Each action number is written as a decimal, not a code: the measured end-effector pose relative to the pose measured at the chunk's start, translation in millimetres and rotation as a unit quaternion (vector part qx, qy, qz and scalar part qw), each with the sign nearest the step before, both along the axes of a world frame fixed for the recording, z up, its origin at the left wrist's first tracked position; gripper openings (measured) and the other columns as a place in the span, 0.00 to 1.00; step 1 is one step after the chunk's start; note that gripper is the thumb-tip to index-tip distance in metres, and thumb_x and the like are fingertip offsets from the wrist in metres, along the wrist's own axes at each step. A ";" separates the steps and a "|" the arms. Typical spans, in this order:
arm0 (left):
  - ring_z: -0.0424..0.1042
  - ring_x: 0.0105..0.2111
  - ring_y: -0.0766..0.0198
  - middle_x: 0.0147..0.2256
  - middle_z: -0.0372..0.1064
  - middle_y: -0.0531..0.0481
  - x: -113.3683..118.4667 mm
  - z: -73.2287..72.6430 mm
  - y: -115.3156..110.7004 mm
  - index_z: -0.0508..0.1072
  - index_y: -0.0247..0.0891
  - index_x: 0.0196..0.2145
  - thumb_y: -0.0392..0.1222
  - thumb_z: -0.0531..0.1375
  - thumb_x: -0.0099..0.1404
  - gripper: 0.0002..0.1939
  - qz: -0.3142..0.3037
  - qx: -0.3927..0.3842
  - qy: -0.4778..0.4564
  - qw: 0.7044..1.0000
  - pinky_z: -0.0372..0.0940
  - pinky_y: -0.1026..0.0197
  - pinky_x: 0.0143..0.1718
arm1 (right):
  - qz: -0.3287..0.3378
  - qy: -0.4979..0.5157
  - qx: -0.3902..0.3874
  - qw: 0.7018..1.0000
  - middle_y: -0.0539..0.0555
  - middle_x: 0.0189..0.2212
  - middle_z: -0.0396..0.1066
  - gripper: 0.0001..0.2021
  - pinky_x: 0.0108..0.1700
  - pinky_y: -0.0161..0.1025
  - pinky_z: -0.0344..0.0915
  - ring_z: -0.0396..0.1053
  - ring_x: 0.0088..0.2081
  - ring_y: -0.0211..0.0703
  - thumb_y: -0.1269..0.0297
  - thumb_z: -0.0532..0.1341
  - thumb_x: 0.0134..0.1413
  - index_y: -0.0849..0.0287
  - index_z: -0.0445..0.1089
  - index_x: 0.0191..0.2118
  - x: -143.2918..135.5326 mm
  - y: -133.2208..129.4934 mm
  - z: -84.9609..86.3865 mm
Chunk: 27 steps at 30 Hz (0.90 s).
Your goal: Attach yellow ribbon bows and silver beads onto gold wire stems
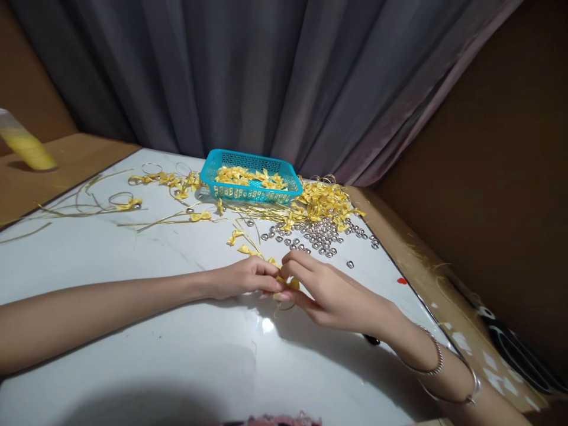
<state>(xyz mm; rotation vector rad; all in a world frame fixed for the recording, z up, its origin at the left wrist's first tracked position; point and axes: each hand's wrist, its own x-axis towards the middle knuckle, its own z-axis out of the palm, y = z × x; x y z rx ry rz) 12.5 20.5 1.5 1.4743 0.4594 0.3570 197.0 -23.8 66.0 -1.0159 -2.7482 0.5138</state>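
Near the middle of the white table (pixel 190 331), my left hand (pixel 248 277) and my right hand (pixel 328 291) meet over a small yellow ribbon bow (pixel 293 284). Thumb and fingers of each hand are pinched on it, and they partly hide it. A thin loop shows just below the fingertips. Right behind my hands lie loose yellow bows (pixel 245 249) with thin gold cords. Scattered silver rings (pixel 323 235), small and shiny, sit beyond my right hand.
A blue plastic basket (pixel 251 194) at the back holds yellow bows. Beside it is a heap of yellow bows (pixel 326 201). Gold cords (pixel 89 207) spread across the left. A bottle with yellow contents (pixel 27 148) stands far left; a grey curtain (pixel 248 77) hangs behind.
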 end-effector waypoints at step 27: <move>0.55 0.23 0.70 0.20 0.58 0.56 0.0 1.8 -0.5 0.70 0.33 0.23 0.42 0.56 0.60 0.12 0.019 0.029 0.014 0.999 0.50 0.65 0.26 | 0.025 -0.070 0.097 0.993 0.59 0.30 0.69 0.13 0.30 0.38 0.62 0.65 0.32 0.43 0.73 0.47 0.61 0.66 0.69 0.35 3.2 0.3 -3.9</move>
